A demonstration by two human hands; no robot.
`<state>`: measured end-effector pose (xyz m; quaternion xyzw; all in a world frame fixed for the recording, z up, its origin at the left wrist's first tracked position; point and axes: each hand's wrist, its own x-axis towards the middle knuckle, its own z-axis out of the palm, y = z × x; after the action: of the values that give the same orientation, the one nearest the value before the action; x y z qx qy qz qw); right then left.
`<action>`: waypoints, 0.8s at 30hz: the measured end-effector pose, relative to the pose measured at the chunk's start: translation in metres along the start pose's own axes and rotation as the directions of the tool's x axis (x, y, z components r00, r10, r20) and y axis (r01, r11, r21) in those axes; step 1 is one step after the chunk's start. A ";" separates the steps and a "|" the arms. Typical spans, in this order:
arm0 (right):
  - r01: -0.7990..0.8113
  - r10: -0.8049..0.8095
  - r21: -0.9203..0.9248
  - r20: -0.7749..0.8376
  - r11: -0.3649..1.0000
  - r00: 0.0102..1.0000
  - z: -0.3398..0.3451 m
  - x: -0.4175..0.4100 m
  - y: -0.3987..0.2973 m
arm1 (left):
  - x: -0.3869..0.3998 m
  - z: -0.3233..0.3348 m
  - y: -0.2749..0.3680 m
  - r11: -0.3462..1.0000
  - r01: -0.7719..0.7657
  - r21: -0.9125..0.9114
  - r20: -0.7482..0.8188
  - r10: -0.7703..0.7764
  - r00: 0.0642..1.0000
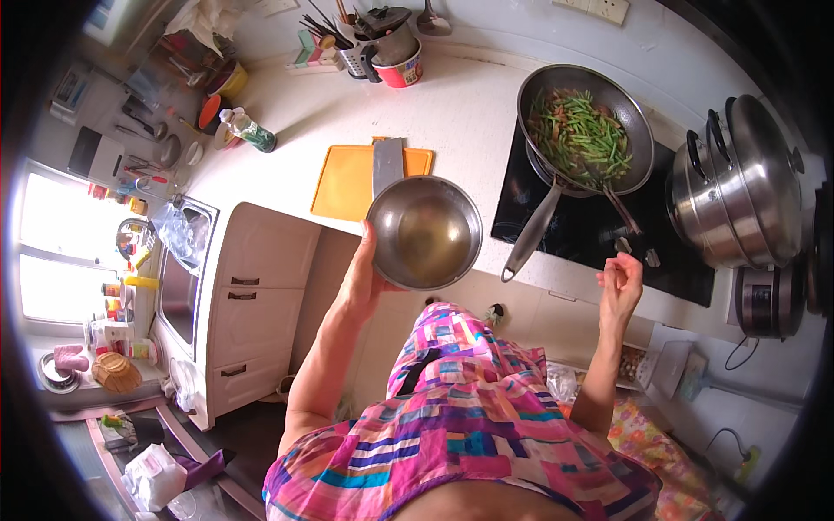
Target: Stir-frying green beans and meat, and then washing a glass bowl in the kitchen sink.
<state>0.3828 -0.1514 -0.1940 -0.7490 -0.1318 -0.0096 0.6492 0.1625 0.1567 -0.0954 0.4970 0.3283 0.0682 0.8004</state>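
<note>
My left hand (pixel 366 277) grips a round metal bowl (pixel 427 244) by its left side, thumb near the rim. Some yellowish liquid lies in the bottom of the bowl. My right hand (pixel 620 283) hovers by the front edge of the black cooktop (pixel 586 234), fingers loosely curled and nothing visible in them. Beyond it, a frying pan (pixel 635 140) with a long handle holds cut green beans (pixel 586 133) mixed with reddish-brown pieces. A utensil handle (pixel 622 210) sticks out over the pan's near rim, apart from my right hand.
Behind the bowl lie an orange cutting board (pixel 342 182) and a cleaver (pixel 388 163). A stacked steamer pot (pixel 736 189) stands right of the pan. At left are a bottle (pixel 251 131) and a sink (pixel 179 299). Utensils and a lidded pot (pixel 394 45) line the wall.
</note>
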 end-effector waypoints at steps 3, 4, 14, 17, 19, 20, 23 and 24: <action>-0.112 0.114 0.082 -0.019 0.990 0.993 0.011 0.018 -0.010 | 0.027 0.007 0.009 0.996 -0.094 0.000 0.041 0.094 0.995; -0.150 0.157 0.145 -0.041 0.978 0.987 0.018 0.024 -0.017 | 0.040 0.005 0.007 0.990 -0.138 -0.026 0.052 0.139 0.989; -0.077 0.183 0.346 -0.285 0.935 0.941 0.061 0.059 -0.013 | 0.136 0.020 0.045 0.961 -0.250 -0.116 0.179 0.268 0.947; -0.068 0.189 0.348 -0.327 0.935 0.926 0.067 0.074 -0.013 | 0.160 0.031 0.062 0.963 -0.259 -0.075 0.239 0.269 0.933; -0.058 0.163 0.268 -0.388 0.962 0.907 0.074 0.082 -0.019 | 0.180 0.042 0.068 0.966 -0.249 -0.064 0.249 0.257 0.934; -0.088 0.157 0.191 -0.387 0.978 0.908 0.073 0.086 -0.017 | 0.190 0.048 0.071 0.970 -0.238 -0.056 0.236 0.245 0.940; -0.053 0.052 0.008 -0.372 0.999 0.927 0.079 0.092 -0.032 | 0.211 0.068 0.084 0.956 -0.292 -0.028 0.286 0.287 0.914; 0.004 -0.024 -0.054 -0.368 0.999 0.929 0.079 0.094 -0.031 | 0.219 0.077 0.088 0.958 -0.286 -0.034 0.283 0.284 0.916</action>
<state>0.4545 -0.0535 -0.1591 -0.7498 -0.0126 -0.1581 0.6424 0.3971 0.2383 -0.0992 0.5474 0.1339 0.1102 0.8187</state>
